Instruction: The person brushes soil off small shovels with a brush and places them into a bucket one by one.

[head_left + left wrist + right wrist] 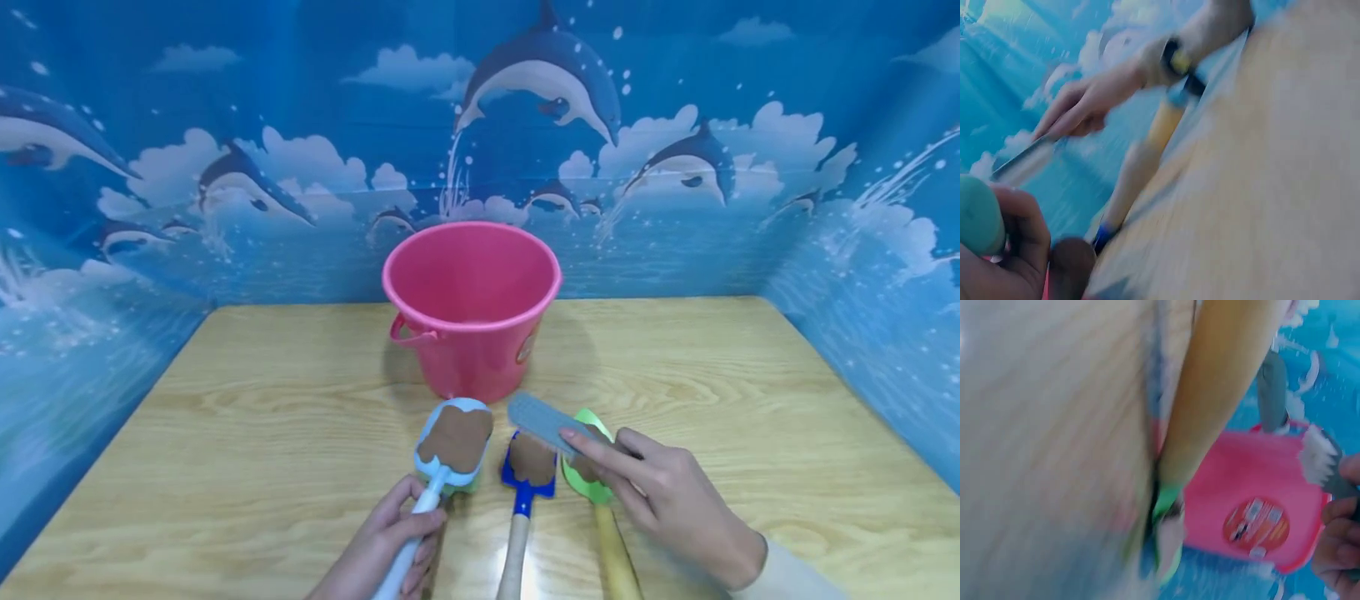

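My left hand (393, 537) grips the handle of a light blue toy shovel (429, 498), raised over the table, a brown patch covering its scoop. In my right hand (663, 492) is a grey-blue brush (542, 421); the right wrist view shows its white bristles (1317, 457). The brush overlaps the scoops of a dark blue shovel (522, 502) with a pale handle and a green shovel (576, 485) with a yellow wooden handle. Both scoops bear brown patches. Beneath the light blue scoop, a green edge (468, 486) peeks out, mostly hidden.
A pink bucket (480, 354) stands upright behind the shovels, its handle hanging at the left. The wood-grain table (262, 433) is bounded at the back and sides by a blue dolphin-print backdrop (315, 100).
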### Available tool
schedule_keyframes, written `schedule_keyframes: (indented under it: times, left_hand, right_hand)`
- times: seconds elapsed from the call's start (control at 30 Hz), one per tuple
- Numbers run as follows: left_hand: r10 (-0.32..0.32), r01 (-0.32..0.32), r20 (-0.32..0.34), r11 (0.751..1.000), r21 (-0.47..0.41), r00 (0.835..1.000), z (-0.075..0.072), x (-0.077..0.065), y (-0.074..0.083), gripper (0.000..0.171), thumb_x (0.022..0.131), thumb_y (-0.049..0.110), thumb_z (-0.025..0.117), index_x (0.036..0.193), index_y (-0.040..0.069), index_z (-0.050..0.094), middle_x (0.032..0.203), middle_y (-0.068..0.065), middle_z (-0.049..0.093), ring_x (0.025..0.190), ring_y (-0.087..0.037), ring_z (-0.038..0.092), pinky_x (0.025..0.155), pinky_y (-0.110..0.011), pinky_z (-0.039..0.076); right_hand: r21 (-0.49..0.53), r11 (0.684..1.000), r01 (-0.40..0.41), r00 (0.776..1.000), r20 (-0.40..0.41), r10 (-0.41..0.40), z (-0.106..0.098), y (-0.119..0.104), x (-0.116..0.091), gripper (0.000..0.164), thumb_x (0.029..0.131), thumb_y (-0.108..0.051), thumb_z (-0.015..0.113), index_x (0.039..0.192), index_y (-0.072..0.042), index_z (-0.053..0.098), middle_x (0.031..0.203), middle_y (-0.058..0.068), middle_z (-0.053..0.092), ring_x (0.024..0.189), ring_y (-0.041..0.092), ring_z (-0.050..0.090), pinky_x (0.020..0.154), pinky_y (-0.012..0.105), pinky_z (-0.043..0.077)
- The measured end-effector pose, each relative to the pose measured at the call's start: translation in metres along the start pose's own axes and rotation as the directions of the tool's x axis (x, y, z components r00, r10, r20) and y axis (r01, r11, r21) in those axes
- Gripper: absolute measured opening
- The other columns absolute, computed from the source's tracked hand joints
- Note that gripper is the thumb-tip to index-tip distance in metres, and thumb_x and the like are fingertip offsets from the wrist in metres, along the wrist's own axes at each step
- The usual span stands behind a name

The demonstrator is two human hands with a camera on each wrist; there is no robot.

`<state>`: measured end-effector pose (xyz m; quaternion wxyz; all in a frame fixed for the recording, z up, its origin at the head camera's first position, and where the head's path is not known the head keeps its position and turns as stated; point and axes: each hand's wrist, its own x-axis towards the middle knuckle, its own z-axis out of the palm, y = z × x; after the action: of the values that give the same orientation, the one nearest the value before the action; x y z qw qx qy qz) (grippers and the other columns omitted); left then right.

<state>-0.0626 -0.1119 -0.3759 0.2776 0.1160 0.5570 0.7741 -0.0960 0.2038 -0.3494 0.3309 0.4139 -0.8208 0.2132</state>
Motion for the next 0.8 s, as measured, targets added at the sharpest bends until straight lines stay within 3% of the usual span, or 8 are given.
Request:
schedule_keyframes:
  times: [0.07,0.23,0.3,0.4,0.5,0.63,0.8]
  left_hand:
    - [0.036,-0.034,0.058,0.999,-0.042,0.998,0.003,-0.002,-0.002,0.011,0.099,0.008,0.044,0.093,0.016,0.04,0.062,0.006,0.046,0.049,-0.003,0.045,0.044,-0.015,0.038]
    - [0.08,-0.074,0.099,0.995,-0.065,0.992,0.011,-0.002,0.0,0.012,0.098,0.006,0.044,0.093,0.015,0.04,0.061,0.008,0.047,0.051,-0.003,0.046,0.047,-0.015,0.036]
    - [0.077,-0.073,0.097,0.997,-0.039,0.992,0.013,0.0,0.001,0.005,0.098,0.006,0.043,0.096,0.007,0.039,0.061,0.008,0.046,0.051,-0.002,0.045,0.046,-0.015,0.035]
    - [0.097,-0.1,0.069,0.994,0.044,0.993,0.016,0.0,0.002,0.017,0.098,0.006,0.043,0.103,-0.008,0.034,0.061,0.008,0.044,0.05,-0.002,0.043,0.042,-0.015,0.032]
    - [0.126,-0.131,0.047,0.98,0.147,0.991,0.016,0.0,0.001,0.027,0.097,0.005,0.044,0.11,-0.015,0.032,0.061,0.006,0.044,0.05,-0.002,0.043,0.04,-0.016,0.031]
    - [0.142,-0.15,0.053,0.969,0.197,0.988,0.017,0.0,-0.001,0.026,0.094,0.001,0.044,0.109,-0.017,0.033,0.057,0.0,0.043,0.049,-0.003,0.045,0.04,-0.019,0.033]
    - [0.114,-0.119,0.038,0.976,0.183,0.993,0.018,-0.002,0.0,0.027,0.094,0.001,0.044,0.109,-0.017,0.032,0.061,0.003,0.044,0.05,-0.003,0.045,0.043,-0.018,0.034]
  right_hand:
    - [0.047,0.997,0.06,0.998,-0.025,-0.059,0.006,-0.008,0.012,0.035,0.105,-0.023,0.039,0.121,-0.012,0.067,0.075,-0.008,0.042,0.058,-0.005,0.026,0.05,0.001,0.025]
    - [0.111,0.981,0.16,0.987,-0.05,-0.155,0.013,-0.021,0.033,0.034,0.105,-0.016,0.038,0.12,-0.011,0.068,0.08,-0.004,0.046,0.059,-0.001,0.03,0.05,0.001,0.024]
    - [0.092,0.979,0.184,0.983,-0.03,-0.182,0.016,-0.023,0.038,0.034,0.105,-0.017,0.038,0.122,-0.013,0.067,0.082,-0.004,0.051,0.06,0.001,0.034,0.051,0.004,0.028]
    - [0.051,0.977,0.207,0.977,0.04,-0.209,0.018,-0.022,0.041,0.036,0.104,-0.017,0.037,0.127,-0.018,0.064,0.092,-0.002,0.06,0.062,0.004,0.041,0.05,0.01,0.035]
    - [0.019,0.98,0.198,0.975,0.103,-0.198,0.019,-0.018,0.039,0.038,0.099,-0.013,0.041,0.129,-0.022,0.063,0.099,0.001,0.064,0.061,0.009,0.047,0.046,0.015,0.038]
    - [0.006,0.989,0.145,0.976,0.162,-0.144,0.019,-0.013,0.037,0.052,0.083,-0.005,0.052,0.13,-0.024,0.062,0.096,0.005,0.065,0.06,0.012,0.053,0.042,0.014,0.039]
    - [-0.006,0.995,0.102,0.979,0.175,-0.1,0.021,-0.007,0.038,0.062,0.076,0.0,0.052,0.132,-0.022,0.06,0.073,-0.005,0.048,0.051,-0.001,0.033,0.041,0.007,0.025]
